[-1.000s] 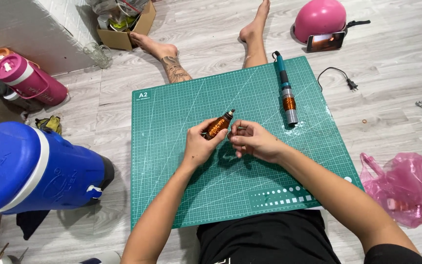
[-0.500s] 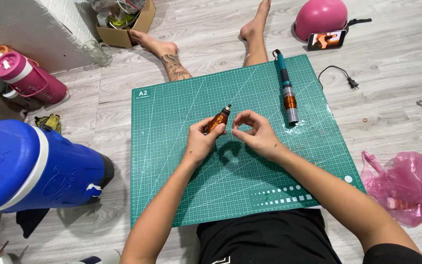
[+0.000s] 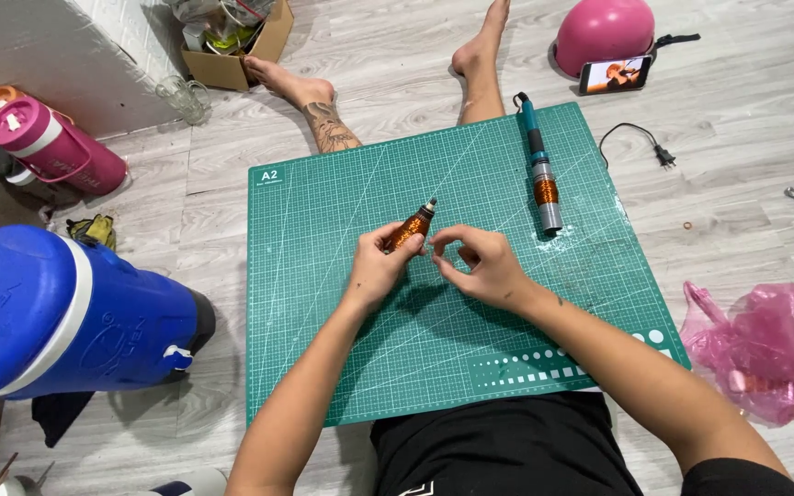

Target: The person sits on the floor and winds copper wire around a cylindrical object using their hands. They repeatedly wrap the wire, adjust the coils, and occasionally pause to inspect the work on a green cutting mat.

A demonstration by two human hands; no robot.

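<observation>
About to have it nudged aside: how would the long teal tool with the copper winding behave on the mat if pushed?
The teal tool looks round and rigid, so it would probably roll sideways on the flat cutting mat. Its cord end may drag slightly.

coil piece (image 3: 410, 229): small, wound with copper wire, dark pointed tip
pose: tilted, tip up-right, above the green mat

Lying on the floor (image 3: 737, 110): cutting mat (image 3: 323, 303) centre, rotary tool (image 3: 539, 170) on its far right, cooler (image 3: 57, 317) left, plastic bag (image 3: 765, 349) right, helmet (image 3: 604, 32) far right.
</observation>
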